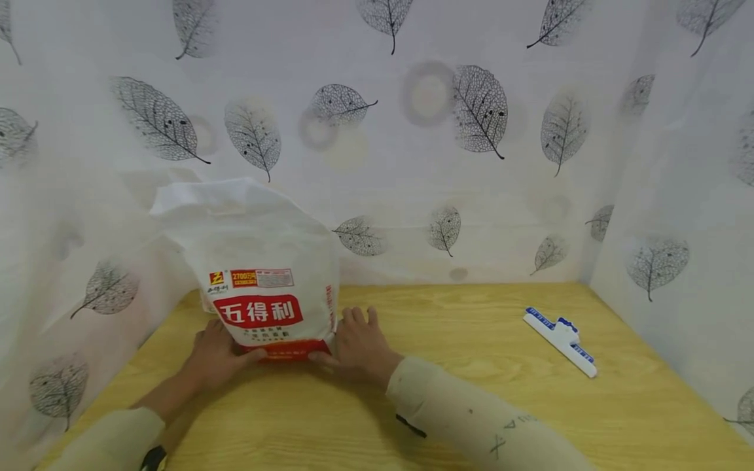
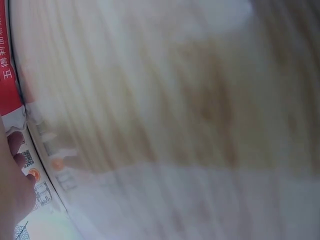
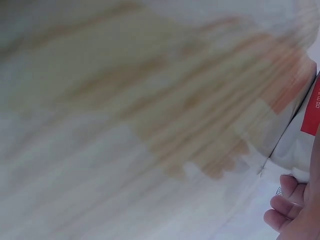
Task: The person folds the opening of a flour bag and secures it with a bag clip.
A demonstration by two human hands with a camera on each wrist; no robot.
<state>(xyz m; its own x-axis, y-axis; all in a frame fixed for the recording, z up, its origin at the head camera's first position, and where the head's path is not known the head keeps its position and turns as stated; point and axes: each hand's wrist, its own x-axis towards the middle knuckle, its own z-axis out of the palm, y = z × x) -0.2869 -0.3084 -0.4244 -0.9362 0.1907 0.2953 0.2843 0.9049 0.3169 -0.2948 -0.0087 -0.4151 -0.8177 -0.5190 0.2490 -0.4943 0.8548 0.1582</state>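
Note:
A white flour bag [image 1: 265, 252] with red labels stands at the back left of the table in the head view, its top edge loose and leaning left. My left hand [image 1: 219, 356] grips its lower left side, the thumb across the front bottom. On the opposite lower side, my right hand [image 1: 360, 343] holds the bag, its thumb also on the red bottom band. The left wrist view catches the left hand [image 2: 17, 185] beside printed codes on the bag's side. Curled fingers of the right hand [image 3: 290, 205] appear by the bag's edge in the right wrist view.
A white and blue sealing clip [image 1: 559, 341] lies on the right of the wood-grain table [image 1: 459, 399]. Leaf-patterned white curtains [image 1: 400, 176] close off the back and both sides, with the bag near the back one.

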